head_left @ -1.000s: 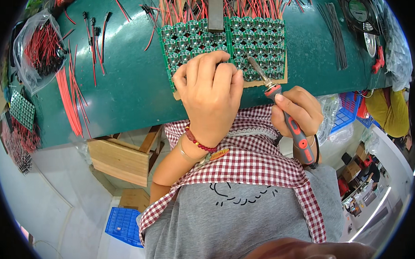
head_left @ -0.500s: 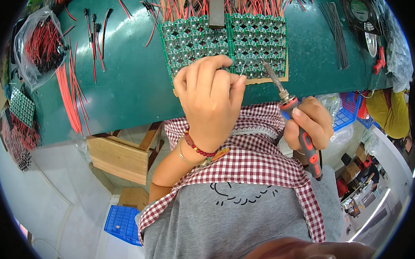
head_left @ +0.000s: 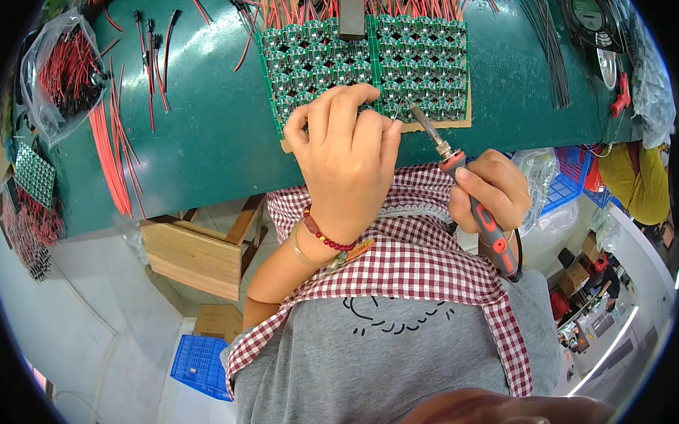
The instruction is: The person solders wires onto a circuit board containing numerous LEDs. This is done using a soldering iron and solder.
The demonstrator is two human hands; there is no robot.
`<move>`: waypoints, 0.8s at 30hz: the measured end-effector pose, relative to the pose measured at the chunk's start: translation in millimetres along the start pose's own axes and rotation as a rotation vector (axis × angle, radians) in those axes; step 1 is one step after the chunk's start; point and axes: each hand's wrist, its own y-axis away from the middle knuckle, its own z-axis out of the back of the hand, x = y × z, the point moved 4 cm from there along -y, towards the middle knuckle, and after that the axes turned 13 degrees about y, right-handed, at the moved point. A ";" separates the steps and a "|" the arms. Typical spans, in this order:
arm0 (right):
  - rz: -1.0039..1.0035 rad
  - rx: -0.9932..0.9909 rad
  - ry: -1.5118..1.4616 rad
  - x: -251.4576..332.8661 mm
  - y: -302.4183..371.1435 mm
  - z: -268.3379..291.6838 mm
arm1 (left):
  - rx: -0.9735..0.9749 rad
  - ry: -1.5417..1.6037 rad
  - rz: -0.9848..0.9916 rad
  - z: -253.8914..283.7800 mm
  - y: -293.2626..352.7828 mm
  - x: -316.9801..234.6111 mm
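Boards [head_left: 416, 60] of small green modules in a grid, with red wires [head_left: 392, 1] fanning off the far edge, are lying on a brown sheet [head_left: 460, 122] on the green surface [head_left: 202, 134]. Left hand [head_left: 345, 163] is resting curled on the boards' near edge, its fingers [head_left: 336, 115] pinching something too small to tell. Right hand [head_left: 488, 188] is gripping a soldering iron [head_left: 466, 185], the tip touching the boards just beside those fingers.
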 end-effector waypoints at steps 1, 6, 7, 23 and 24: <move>-0.001 -0.003 0.001 -0.3 0.4 -0.4 | 0.001 0.000 0.000 -0.6 -0.7 0.3; -0.012 0.026 0.025 -1.6 1.1 -2.5 | 0.003 -0.010 -0.008 -2.1 -3.6 0.4; -0.016 0.037 0.029 -1.5 0.5 -2.9 | 0.004 -0.010 -0.007 -2.1 -3.9 0.3; 0.061 -0.053 0.024 12.2 4.9 11.8 | -0.001 0.030 0.021 9.0 -9.0 -5.7; 0.046 -0.075 0.004 11.2 6.3 17.1 | -0.063 0.091 0.021 13.8 -3.9 -4.4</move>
